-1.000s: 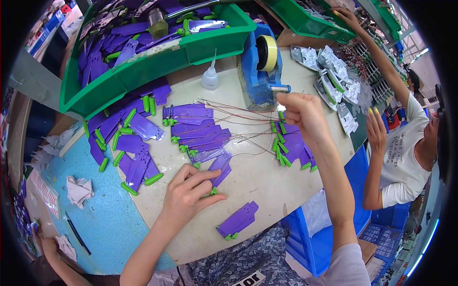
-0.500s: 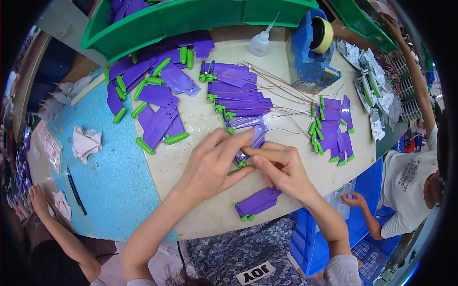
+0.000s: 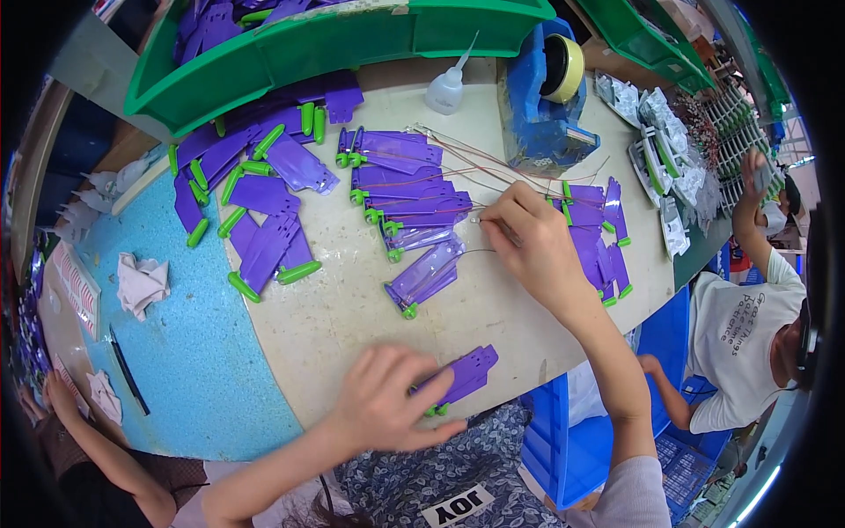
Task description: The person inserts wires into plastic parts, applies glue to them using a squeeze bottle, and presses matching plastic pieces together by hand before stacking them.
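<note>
My right hand [image 3: 532,242] is closed in a pinch on a thin wire, just right of a column of purple plastic pieces [image 3: 409,180] with green ends and wires lying over them. Below that column, a single purple piece [image 3: 427,275] with a clear, shiny surface and a green end lies flat. Close to the table's front edge is my left hand [image 3: 387,396], blurred, its thumb and fingers apart. It hovers at another purple piece [image 3: 471,370] and partly covers it; whether it touches cannot be made out.
Purple pieces with green tips [image 3: 268,211] are heaped at left, more [image 3: 594,238] at right. A green bin [image 3: 352,44], a dropper bottle [image 3: 444,88] and a blue tape dispenser [image 3: 528,114] stand behind. A cloth [image 3: 143,283] and black pen [image 3: 129,374] lie on the blue mat.
Both hands have parted from the piece they were working on, which now lies on the table. The right moved up to the wires; the left came down to the front piece.
</note>
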